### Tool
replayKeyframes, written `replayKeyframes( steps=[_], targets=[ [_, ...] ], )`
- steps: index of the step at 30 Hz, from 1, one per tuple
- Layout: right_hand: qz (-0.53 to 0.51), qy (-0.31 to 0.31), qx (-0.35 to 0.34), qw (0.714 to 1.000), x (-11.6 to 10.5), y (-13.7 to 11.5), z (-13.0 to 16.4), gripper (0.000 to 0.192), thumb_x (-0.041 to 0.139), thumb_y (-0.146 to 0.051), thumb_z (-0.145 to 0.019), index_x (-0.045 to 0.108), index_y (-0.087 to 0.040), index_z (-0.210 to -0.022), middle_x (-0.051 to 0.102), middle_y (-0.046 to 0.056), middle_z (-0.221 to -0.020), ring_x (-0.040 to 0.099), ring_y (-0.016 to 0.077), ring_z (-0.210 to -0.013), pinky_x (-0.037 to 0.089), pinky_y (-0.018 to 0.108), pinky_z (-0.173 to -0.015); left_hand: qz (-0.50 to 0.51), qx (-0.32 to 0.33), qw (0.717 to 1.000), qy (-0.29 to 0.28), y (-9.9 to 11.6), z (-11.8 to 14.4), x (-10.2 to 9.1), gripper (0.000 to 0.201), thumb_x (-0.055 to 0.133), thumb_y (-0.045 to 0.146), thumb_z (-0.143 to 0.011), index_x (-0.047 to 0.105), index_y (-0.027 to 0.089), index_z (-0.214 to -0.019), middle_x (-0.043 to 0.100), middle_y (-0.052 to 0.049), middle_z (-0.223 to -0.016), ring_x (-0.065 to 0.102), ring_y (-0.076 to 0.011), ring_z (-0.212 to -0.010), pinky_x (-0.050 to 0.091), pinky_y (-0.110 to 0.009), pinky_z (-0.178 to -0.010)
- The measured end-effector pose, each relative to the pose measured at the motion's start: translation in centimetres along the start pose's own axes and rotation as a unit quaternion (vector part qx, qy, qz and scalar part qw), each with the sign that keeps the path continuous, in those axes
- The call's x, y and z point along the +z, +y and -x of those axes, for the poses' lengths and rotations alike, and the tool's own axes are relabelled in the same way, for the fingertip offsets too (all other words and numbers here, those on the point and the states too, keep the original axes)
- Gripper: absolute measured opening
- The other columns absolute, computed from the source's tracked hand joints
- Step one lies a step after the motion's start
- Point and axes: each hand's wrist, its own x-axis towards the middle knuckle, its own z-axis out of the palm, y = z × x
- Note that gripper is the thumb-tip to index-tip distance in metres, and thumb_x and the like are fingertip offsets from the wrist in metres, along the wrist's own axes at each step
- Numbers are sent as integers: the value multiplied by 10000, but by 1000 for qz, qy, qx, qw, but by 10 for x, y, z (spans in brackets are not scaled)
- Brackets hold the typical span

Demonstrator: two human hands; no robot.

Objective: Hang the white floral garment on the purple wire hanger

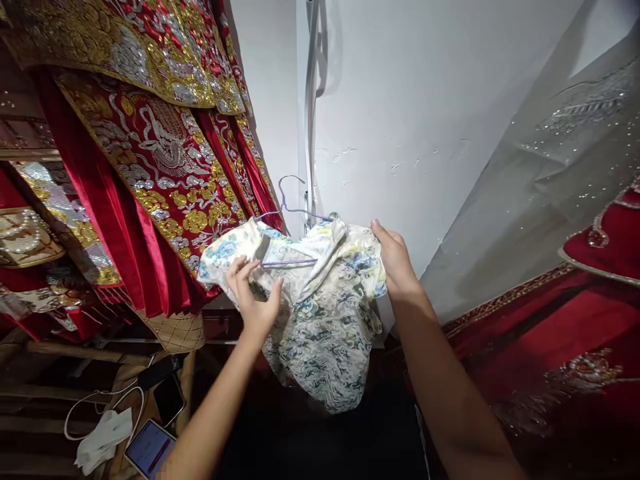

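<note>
A pale floral blouse with blue and yellow print hangs on a thin purple wire hanger. The hanger's hook points up beside a metal rail, and its lower bar shows through the open neckline. On the blouse's left front, my left hand rests near the collar, thumb and fingers apart. My right hand grips the cloth at the right shoulder and sleeve, thumb on top; its other fingers are mostly hidden behind the cloth.
Red and gold embroidered garments hang at the left. A metal rail runs up the white wall. Red garments stand at the right. At lower left, a wooden stool bears two phones, a cable and tissue.
</note>
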Motion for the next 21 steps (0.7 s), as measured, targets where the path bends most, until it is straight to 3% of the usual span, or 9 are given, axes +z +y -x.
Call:
replayKeyframes(
  steps=[2,5,8,12,14,16,17,19,21],
  targets=[
    [3,24,-6,1000,-8,5,1,477,581,-677,-823,689,-215,-873,695,69,-686,710,305,-777,572,400,-666,51,-105,993,-14,-11,28,17,563,638,453,-868,335,270,-1306,406,-151,-1319,479,-278,-1229,441,-455,-1019],
    [-6,69,11,998,-23,15,16,471,597,-651,-829,691,-193,-890,687,67,-662,712,311,-766,571,403,-670,128,-221,962,-93,-22,48,44,477,514,482,-936,280,283,-1301,474,-129,-1206,559,-227,-1056,481,-404,-938],
    [-6,96,38,995,-38,25,31,453,617,-627,-828,688,-181,-871,678,68,-651,707,304,-738,565,390,-663,191,-258,934,-157,-25,53,61,334,472,514,-945,419,263,-1159,549,-95,-1047,578,-227,-1004,489,-381,-879],
    [17,122,31,992,-51,57,46,443,592,-597,-846,677,-172,-938,702,81,-798,695,281,-819,552,359,-698,264,-279,912,-145,-26,65,63,287,551,520,-898,512,236,-893,546,-37,-834,575,-195,-829,471,-296,-714],
    [44,212,8,976,-50,89,64,431,586,-549,-847,660,-164,-1025,698,94,-979,664,270,-938,535,353,-769,307,-311,889,-138,-29,76,57,303,630,494,-853,517,215,-814,484,9,-716,500,-142,-665,416,-244,-613],
    [93,343,-12,935,-40,125,94,445,609,-483,-822,619,-170,-1139,640,96,-1166,610,254,-1037,498,354,-853,349,-353,859,-128,-33,86,48,303,687,463,-814,548,194,-810,462,31,-677,432,-106,-593,376,-219,-565],
    [124,374,-10,919,-32,142,112,475,620,-468,-810,596,-170,-1178,610,102,-1220,590,248,-1055,473,360,-893,364,-369,845,-128,-34,90,43,296,703,448,-804,569,185,-828,475,32,-683,425,-98,-586,375,-214,-559],
    [133,331,43,933,-9,166,148,420,600,-485,-829,614,-163,-1098,639,96,-1097,596,224,-950,468,342,-850,378,-386,829,-146,-35,95,34,277,712,417,-803,597,170,-853,512,21,-711,438,-95,-598,391,-210,-561],
    [84,117,144,979,17,174,173,418,508,-552,-888,638,-165,-974,664,66,-850,583,182,-687,463,308,-657,379,-384,823,-179,-34,97,27,253,696,395,-823,609,160,-856,537,10,-726,454,-100,-614,405,-210,-565]
  ],
)
